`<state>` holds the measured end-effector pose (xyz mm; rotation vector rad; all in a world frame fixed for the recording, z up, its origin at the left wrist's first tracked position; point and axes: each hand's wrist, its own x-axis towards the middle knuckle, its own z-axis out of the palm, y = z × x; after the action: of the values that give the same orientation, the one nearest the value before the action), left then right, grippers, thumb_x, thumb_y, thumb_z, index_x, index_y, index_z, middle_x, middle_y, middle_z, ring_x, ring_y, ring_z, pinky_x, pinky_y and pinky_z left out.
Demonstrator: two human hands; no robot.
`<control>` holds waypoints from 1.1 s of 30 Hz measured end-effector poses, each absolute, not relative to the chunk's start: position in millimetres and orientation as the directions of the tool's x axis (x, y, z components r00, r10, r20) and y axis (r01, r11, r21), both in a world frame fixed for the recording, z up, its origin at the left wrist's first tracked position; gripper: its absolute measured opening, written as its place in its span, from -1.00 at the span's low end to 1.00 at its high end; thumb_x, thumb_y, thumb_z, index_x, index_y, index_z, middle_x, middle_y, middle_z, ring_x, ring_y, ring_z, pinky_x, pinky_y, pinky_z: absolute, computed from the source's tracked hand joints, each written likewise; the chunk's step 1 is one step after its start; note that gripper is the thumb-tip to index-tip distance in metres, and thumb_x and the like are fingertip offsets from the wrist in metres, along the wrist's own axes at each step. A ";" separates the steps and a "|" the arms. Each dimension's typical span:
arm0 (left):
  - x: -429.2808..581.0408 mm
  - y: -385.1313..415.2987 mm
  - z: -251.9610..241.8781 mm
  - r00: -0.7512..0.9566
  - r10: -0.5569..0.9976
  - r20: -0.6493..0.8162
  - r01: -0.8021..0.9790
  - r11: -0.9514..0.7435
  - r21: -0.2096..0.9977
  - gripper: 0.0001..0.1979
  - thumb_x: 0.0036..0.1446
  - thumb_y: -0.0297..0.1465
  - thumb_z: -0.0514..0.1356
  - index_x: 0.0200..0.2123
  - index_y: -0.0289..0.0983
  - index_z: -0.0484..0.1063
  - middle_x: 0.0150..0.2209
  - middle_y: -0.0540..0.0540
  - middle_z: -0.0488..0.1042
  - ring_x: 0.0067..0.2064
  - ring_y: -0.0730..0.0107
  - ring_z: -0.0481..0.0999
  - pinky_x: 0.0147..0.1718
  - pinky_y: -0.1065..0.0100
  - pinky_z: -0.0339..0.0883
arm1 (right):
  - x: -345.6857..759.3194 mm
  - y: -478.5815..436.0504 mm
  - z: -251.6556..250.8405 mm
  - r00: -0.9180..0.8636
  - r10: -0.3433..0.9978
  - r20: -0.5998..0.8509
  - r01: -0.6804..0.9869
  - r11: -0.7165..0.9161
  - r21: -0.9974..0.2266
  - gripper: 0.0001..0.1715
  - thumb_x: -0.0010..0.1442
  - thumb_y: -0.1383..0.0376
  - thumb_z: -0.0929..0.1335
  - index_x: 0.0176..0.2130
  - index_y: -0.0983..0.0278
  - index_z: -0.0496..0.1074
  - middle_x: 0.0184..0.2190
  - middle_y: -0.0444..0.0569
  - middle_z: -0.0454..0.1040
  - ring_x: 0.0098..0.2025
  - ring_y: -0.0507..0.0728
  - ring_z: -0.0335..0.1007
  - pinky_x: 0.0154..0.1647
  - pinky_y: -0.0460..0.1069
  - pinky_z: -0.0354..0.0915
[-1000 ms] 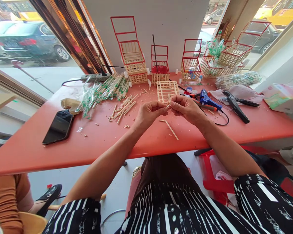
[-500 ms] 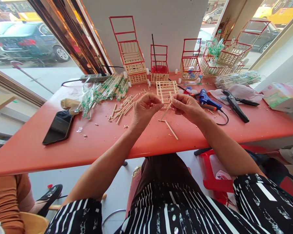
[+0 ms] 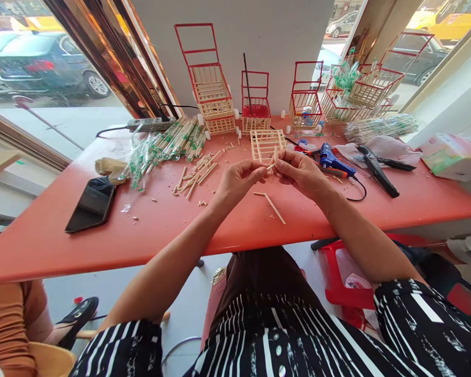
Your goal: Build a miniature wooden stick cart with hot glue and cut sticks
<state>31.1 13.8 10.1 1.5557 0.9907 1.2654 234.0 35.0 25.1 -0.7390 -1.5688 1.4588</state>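
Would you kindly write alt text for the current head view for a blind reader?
A person's left hand and right hand hold thin wooden sticks over a red table. Beyond them lies a wooden lattice, with loose sticks leftward, a blue glue gun rightward and red-trimmed carts behind.

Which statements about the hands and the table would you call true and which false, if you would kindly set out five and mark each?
1. The right hand pinches a thin wooden stick. True.
2. The left hand lies flat on the table. False: it is raised, its fingertips close to those of the right hand.
3. The blue glue gun lies to the right of both hands. True.
4. The phone stands upright. False: it lies flat, left of the hands.
5. The table top is green. False: it is orange-red.
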 end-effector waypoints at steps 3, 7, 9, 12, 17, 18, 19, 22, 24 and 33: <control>31.8 12.5 10.7 0.192 0.937 0.291 0.065 -0.308 0.949 -0.37 -0.09 0.23 0.50 -0.37 -0.27 0.68 -0.39 -0.13 0.69 -0.31 0.27 0.65 -0.26 0.31 0.50 | 233.1 35.0 25.6 -0.453 0.871 0.189 -0.116 0.153 -0.981 -0.30 0.03 -0.19 0.66 -0.33 0.24 0.39 -0.43 -0.21 0.36 -0.47 -0.07 0.14 -0.51 -0.12 0.09; 31.4 12.9 8.1 0.157 0.937 0.313 0.142 -0.335 0.931 -0.43 -0.02 0.18 0.49 -0.42 -0.26 0.68 -0.45 -0.12 0.68 -0.36 0.27 0.64 -0.32 0.32 0.47 | 232.0 35.1 25.2 -0.450 0.862 0.231 -0.104 0.207 -0.973 -0.31 0.03 -0.19 0.66 -0.35 0.23 0.38 -0.49 -0.25 0.30 -0.49 -0.06 0.13 -0.51 -0.11 0.09; 31.1 13.2 6.4 0.153 0.934 0.322 0.162 -0.345 0.924 -0.45 0.00 0.16 0.48 -0.42 -0.26 0.69 -0.46 -0.11 0.68 -0.37 0.27 0.65 -0.34 0.33 0.46 | 231.8 35.4 23.7 -0.442 0.859 0.258 -0.096 0.240 -0.966 -0.33 0.06 -0.18 0.65 -0.35 0.23 0.38 -0.50 -0.25 0.30 -0.49 -0.06 0.14 -0.50 -0.10 0.09; 30.5 13.6 4.3 0.155 0.930 0.334 0.174 -0.358 0.917 -0.46 0.01 0.15 0.48 -0.43 -0.25 0.69 -0.46 -0.11 0.68 -0.38 0.28 0.65 -0.33 0.33 0.46 | 231.8 36.1 20.7 -0.435 0.854 0.285 -0.084 0.276 -0.957 -0.33 0.08 -0.19 0.64 -0.34 0.24 0.39 -0.49 -0.25 0.30 -0.48 -0.06 0.14 -0.48 -0.09 0.11; 30.1 13.9 5.4 0.149 0.937 0.315 0.163 -0.337 0.927 -0.47 -0.02 0.14 0.50 -0.44 -0.26 0.69 -0.45 -0.12 0.68 -0.38 0.27 0.65 -0.35 0.34 0.46 | 232.1 36.5 18.4 -0.433 0.856 0.282 -0.084 0.273 -0.958 -0.32 0.07 -0.21 0.63 -0.33 0.25 0.41 -0.47 -0.22 0.35 -0.47 -0.06 0.16 -0.45 -0.09 0.11; 30.3 13.9 6.1 0.144 0.938 0.315 0.156 -0.336 0.929 -0.47 -0.02 0.13 0.50 -0.44 -0.26 0.68 -0.46 -0.12 0.68 -0.38 0.28 0.65 -0.35 0.34 0.46 | 232.0 36.4 18.4 -0.438 0.858 0.267 -0.077 0.260 -0.963 -0.32 0.08 -0.22 0.62 -0.31 0.26 0.42 -0.45 -0.20 0.38 -0.46 -0.06 0.18 -0.45 -0.09 0.11; 30.6 13.8 6.7 0.136 0.938 0.318 0.151 -0.337 0.929 -0.48 -0.02 0.12 0.50 -0.45 -0.26 0.68 -0.46 -0.11 0.68 -0.38 0.29 0.64 -0.35 0.35 0.46 | 231.9 36.3 18.4 -0.442 0.861 0.251 -0.065 0.249 -0.966 -0.32 0.09 -0.23 0.61 -0.29 0.26 0.44 -0.43 -0.18 0.41 -0.45 -0.05 0.20 -0.45 -0.09 0.11; 32.0 13.5 7.0 0.115 0.941 0.319 0.152 -0.334 0.930 -0.49 -0.02 0.11 0.51 -0.45 -0.27 0.68 -0.47 -0.11 0.67 -0.40 0.31 0.62 -0.38 0.36 0.43 | 230.8 36.3 18.1 -0.427 0.874 0.231 -0.021 0.246 -0.969 -0.31 0.10 -0.26 0.60 -0.29 0.26 0.46 -0.42 -0.16 0.44 -0.44 -0.04 0.21 -0.45 -0.09 0.12; 32.5 13.4 5.6 0.114 0.944 0.310 0.161 -0.326 0.932 -0.50 -0.02 0.10 0.51 -0.44 -0.27 0.68 -0.47 -0.11 0.67 -0.41 0.31 0.61 -0.40 0.36 0.42 | 230.2 36.7 17.8 -0.404 0.880 0.250 -0.008 0.270 -0.963 -0.30 0.08 -0.25 0.61 -0.35 0.26 0.43 -0.46 -0.18 0.41 -0.46 -0.05 0.19 -0.46 -0.09 0.12; 18.0 25.7 -4.9 0.155 0.933 0.325 0.268 -0.357 0.895 -0.75 0.23 -0.19 0.32 -0.26 -0.25 0.71 -0.33 -0.09 0.70 -0.31 0.31 0.61 -0.24 0.30 0.46 | 250.5 44.2 31.4 -0.271 0.908 0.321 -0.098 0.305 -0.947 -0.34 0.07 -0.25 0.62 -0.23 0.21 0.51 -0.42 -0.17 0.39 -0.46 -0.04 0.15 -0.56 -0.11 0.05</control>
<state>18.0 25.7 -4.9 1.7446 1.1535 1.2261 250.5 44.2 31.4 -0.7780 -1.5091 1.1867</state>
